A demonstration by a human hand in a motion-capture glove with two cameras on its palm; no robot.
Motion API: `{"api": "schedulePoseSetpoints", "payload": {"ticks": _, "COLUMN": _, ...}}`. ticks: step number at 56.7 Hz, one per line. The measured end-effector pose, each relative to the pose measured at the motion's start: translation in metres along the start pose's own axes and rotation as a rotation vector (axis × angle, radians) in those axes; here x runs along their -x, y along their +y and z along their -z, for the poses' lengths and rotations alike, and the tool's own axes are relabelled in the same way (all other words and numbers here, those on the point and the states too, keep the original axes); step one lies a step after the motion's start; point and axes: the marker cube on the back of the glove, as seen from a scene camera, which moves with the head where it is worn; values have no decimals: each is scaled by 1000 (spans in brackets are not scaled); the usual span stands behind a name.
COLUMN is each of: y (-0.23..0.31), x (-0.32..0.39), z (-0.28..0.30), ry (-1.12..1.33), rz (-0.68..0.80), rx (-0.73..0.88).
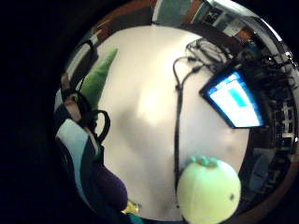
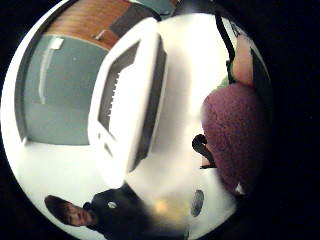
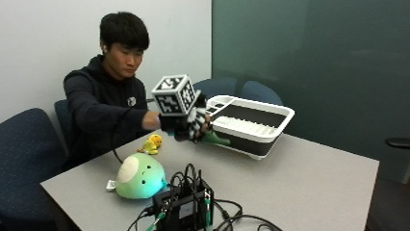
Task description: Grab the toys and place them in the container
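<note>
1. Grey laminate covers the table (image 3: 307, 178), which runs from my seat out toward a dark teal wall (image 3: 307, 53) on the far side of the room; a pale wall stands behind me.
2. My gloved right hand (image 3: 185, 126) is raised above the table, just beside the near corner of the container (image 3: 253, 126), with its fingers curled round a plush toy (image 3: 214, 138).
3. From the outside view only the toy's green tip shows, poking out of my hand toward 3 o'clock; the thumb-side palm view shows a purple fuzzy body pressed against the palm, and the little-finger side shows a green cone above the white tabletop.
4. The container, a white tray with black sides and a ribbed inner floor, sits on the table at about 2 o'clock from my hand.
5. A round green plush (image 3: 139, 177) with a pale patch rests on the table at 7 o'clock from my hand, well apart from the container.
6. A small yellow toy (image 3: 152, 143) lies at the table edge near my body, between the green plush and my hand.
7. A tangle of black cables and a dark box (image 3: 189, 204) occupies the near edge of the table, just beside the green plush.
8. Blue chairs (image 3: 29, 154) stand around the table.
</note>
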Motion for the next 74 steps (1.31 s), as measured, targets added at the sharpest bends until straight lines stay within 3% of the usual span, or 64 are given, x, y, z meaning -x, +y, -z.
{"api": "schedulePoseSetpoints", "payload": {"ticks": 8, "y": -5, "x": 66, "z": 76, "ry": -81, "rz": 84, "rx": -143}}
{"api": "schedulePoseSetpoints", "payload": {"ticks": 14, "y": -22, "x": 118, "z": 103, "ry": -102, "rz": 159, "rx": -243}}
{"api": "schedulePoseSetpoints", "payload": {"ticks": 24, "y": -65, "x": 189, "z": 66, "ry": -160, "rz": 177, "rx": -283}}
{"api": "schedulePoseSetpoints", "payload": {"ticks": 31, "y": -70, "x": 207, "z": 13, "ry": -172, "rz": 138, "rx": -49}}
{"api": "schedulePoseSetpoints", "payload": {"ticks": 34, "y": -69, "x": 198, "z": 8, "ry": -168, "rz": 118, "rx": -1}}
{"api": "schedulePoseSetpoints", "payload": {"ticks": 40, "y": -50, "x": 179, "z": 25, "ry": -120, "rz": 101, "rx": -51}}
{"api": "schedulePoseSetpoints", "payload": {"ticks": 50, "y": -20, "x": 88, "z": 109, "ry": -90, "rz": -18, "rx": -60}}
{"api": "schedulePoseSetpoints", "payload": {"ticks": 55, "y": 35, "x": 69, "z": 104, "ry": 201, "rz": -118, "rx": -70}}
{"api": "schedulePoseSetpoints", "payload": {"ticks": 60, "y": 68, "x": 7, "z": 104, "ry": 335, "rz": -288, "rx": 47}}
{"api": "schedulePoseSetpoints", "payload": {"ticks": 65, "y": 93, "x": -61, "z": 97, "ry": 280, "rz": -428, "rx": 182}}
{"api": "schedulePoseSetpoints", "payload": {"ticks": 74, "y": 129, "x": -139, "z": 42, "ry": 164, "rz": -575, "rx": 190}}
